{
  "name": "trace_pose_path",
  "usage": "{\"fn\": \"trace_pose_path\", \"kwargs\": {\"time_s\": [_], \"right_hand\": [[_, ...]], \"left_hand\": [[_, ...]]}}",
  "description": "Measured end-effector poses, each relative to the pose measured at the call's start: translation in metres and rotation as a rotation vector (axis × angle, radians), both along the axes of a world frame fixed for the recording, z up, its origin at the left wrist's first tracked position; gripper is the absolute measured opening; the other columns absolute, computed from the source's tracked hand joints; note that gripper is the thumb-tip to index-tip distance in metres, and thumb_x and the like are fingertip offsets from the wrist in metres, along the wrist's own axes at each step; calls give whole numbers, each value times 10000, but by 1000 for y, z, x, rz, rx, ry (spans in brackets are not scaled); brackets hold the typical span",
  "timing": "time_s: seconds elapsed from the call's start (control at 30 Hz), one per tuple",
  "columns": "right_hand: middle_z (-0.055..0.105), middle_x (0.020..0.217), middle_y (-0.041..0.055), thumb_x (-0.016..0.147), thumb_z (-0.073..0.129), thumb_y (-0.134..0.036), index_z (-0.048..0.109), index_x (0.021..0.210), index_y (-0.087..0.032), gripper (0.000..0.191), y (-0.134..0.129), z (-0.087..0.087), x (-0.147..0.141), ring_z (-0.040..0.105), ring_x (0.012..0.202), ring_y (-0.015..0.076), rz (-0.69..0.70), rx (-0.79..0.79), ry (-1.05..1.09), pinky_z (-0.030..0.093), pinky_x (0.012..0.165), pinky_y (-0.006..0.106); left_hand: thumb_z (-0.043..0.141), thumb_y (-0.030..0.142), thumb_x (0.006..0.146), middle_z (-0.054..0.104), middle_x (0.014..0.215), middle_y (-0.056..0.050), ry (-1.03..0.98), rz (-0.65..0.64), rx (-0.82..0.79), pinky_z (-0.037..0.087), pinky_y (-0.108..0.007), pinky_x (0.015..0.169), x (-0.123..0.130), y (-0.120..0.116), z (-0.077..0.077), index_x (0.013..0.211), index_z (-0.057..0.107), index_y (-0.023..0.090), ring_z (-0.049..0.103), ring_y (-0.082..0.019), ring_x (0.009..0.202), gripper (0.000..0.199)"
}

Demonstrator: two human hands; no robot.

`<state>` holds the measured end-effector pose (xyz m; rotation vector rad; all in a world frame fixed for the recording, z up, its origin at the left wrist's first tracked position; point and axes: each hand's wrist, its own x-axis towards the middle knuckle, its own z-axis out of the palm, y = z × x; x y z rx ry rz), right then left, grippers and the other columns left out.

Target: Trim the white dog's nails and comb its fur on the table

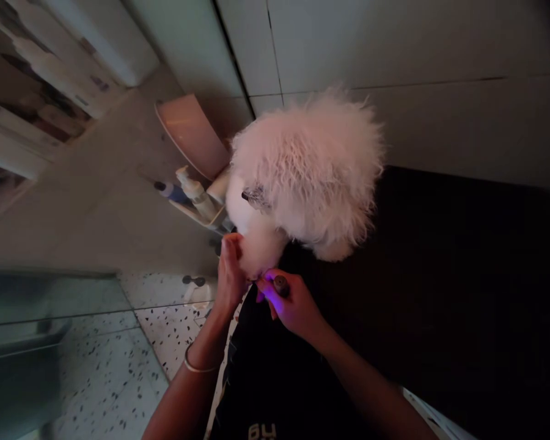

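A fluffy white dog (311, 159) stands on a black tabletop (440, 287), its head turned down to the left. My left hand (230, 272) is closed around the dog's front leg (261, 244) near the paw. Close against the same paw, my right hand (291, 299) grips a slim tool (281, 285) with a brown round end. Its working tip is hidden at the fur, so its kind cannot be made out. Purple light falls on the right fingers and thumb. Both hands meet at the bottom of the leg.
Left of the dog, a holder (197, 214) carries a white pump bottle (195, 189) and other bottles. A pinkish curved panel (192, 134) stands behind them. The speckled floor (165, 330) lies below left, and a tiled wall (417, 116) rises behind.
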<state>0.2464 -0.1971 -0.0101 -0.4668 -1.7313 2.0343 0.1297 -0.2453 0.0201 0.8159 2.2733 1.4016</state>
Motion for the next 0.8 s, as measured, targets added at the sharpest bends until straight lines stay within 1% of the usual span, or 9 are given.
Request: {"fn": "trace_pose_path", "kwargs": {"time_s": [0.07, 0.17, 0.27, 0.37, 0.43, 0.5, 0.63, 0.73, 0.8], "right_hand": [[400, 432, -62, 820, 463, -228, 487, 600, -167, 229, 0, -2, -2, 400, 410, 72, -27, 20, 3, 311, 458, 201], [408, 459, -46, 708, 462, -144, 397, 535, -177, 188, -1, -5, -6, 374, 446, 81, -99, 64, -3, 265, 461, 217], [400, 498, -41, 636, 458, -111, 374, 527, -174, 151, -3, -6, -8, 350, 487, 83, -133, 107, 3, 244, 485, 226], [368, 504, -51, 669, 470, -106, 381, 539, -171, 170, -4, -5, -7, 336, 499, 77, -127, 107, 9, 250, 498, 219], [363, 490, -58, 752, 475, -144, 421, 565, -171, 197, -4, -4, -3, 345, 483, 74, -121, 83, 2, 279, 500, 208], [388, 486, -58, 838, 460, -221, 481, 609, -172, 234, -2, -3, 5, 364, 467, 72, -143, 56, -19, 308, 498, 200], [460, 552, -38, 868, 492, -324, 502, 644, -174, 270, 9, -8, 30, 424, 513, 83, -327, 47, -82, 340, 511, 200], [527, 664, -15, 832, 557, -344, 536, 781, -188, 165, 20, -26, 48, 494, 602, 113, -440, 156, -147, 405, 583, 222], [579, 815, 31, 850, 518, -362, 539, 928, -196, 185, 26, -43, 57, 550, 745, 159, -447, 335, -236, 448, 701, 283]], "left_hand": [[288, 636, 844, 510, 719, -3, 91, -53, -70, 366, -233, 514, 11, -4, 12, 929, 448, 198, 471, -115, 586, 473], [462, 522, 834, 567, 807, -23, 320, -110, -315, 390, -257, 651, 26, -3, 27, 1010, 476, 186, 531, -147, 712, 379], [412, 431, 880, 588, 822, -50, 559, -154, -524, 348, -274, 638, 32, 0, 36, 929, 527, 167, 551, -172, 740, 293], [348, 399, 904, 540, 641, -26, 665, -145, -676, 244, -277, 547, 26, 2, 38, 719, 512, 173, 493, -148, 581, 334], [335, 430, 900, 476, 545, -11, 516, -140, -628, 223, -268, 530, 17, 2, 34, 624, 474, 164, 437, -122, 517, 408], [328, 469, 888, 444, 532, -2, 143, -146, -461, 246, -237, 509, 7, 1, 27, 600, 458, 156, 404, -97, 501, 444], [503, 448, 794, 388, 579, 42, -555, -56, -113, 194, -157, 420, -6, -1, 12, 836, 535, 168, 295, -45, 457, 284], [634, 417, 690, 279, 518, 86, -793, -100, 12, 95, -141, 384, -10, -4, 6, 898, 518, 181, 158, -18, 408, 335], [671, 409, 645, 256, 481, 101, -880, -121, 49, 75, -138, 369, -11, -5, 5, 871, 491, 181, 131, -13, 390, 368]]}}
